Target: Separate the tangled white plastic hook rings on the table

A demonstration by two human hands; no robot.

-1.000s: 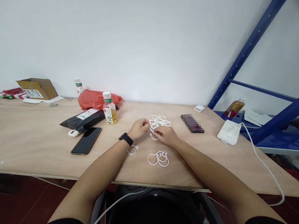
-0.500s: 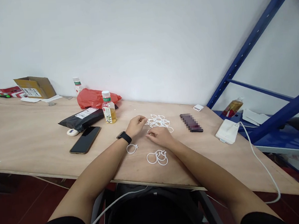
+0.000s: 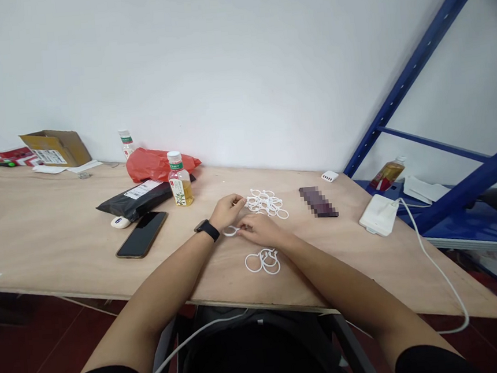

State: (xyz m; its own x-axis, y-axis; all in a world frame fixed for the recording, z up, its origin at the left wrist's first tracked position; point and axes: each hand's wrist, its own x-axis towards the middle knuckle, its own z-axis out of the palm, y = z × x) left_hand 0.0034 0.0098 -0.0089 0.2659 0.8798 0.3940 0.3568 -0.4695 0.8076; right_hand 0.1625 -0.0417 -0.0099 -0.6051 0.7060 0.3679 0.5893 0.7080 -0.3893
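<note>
A heap of thin white plastic rings with small tabs lies on the wooden table. My left hand, with a black watch on its wrist, is at the heap's left edge. Its fingers are curled together; what they hold, if anything, is hidden. Just below it, my right hand pinches the tabbed side of a single white ring, whose loop points left beneath my left hand. Nearer to me, a few overlapping white rings lie below my right wrist.
Left of my hands are a phone, a black parcel, a tea bottle and a red bag. To the right lie a pixelated dark object and a white charger with a cable. A blue rack borders the table.
My right hand has moved slightly left and down from beside the heap. The single ring has shifted up and right and is now at its fingertips. My left hand has barely moved.
</note>
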